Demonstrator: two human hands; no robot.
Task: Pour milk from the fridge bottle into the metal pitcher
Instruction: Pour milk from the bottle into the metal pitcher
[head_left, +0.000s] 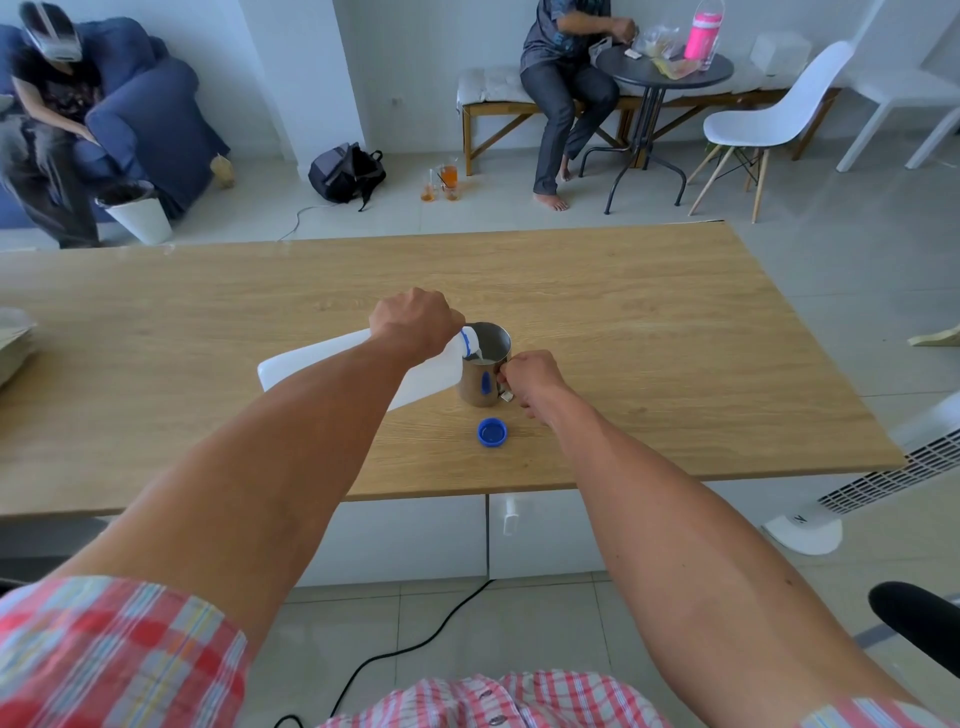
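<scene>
A white plastic milk bottle lies tipped nearly flat over the wooden table, its blue-ringed neck over the rim of the metal pitcher. Milk runs from the neck into the pitcher, where a white pool shows. My left hand grips the bottle near its shoulder from above. My right hand holds the pitcher's handle on its right side. The pitcher stands upright on the table. The bottle's blue cap lies open side up on the table just in front of the pitcher.
A pale object sits at the table's left edge. A white fan stands beside the table's right front corner. A black cable crosses the floor below. Two persons sit beyond the table, one on a blue sofa, one on a bench.
</scene>
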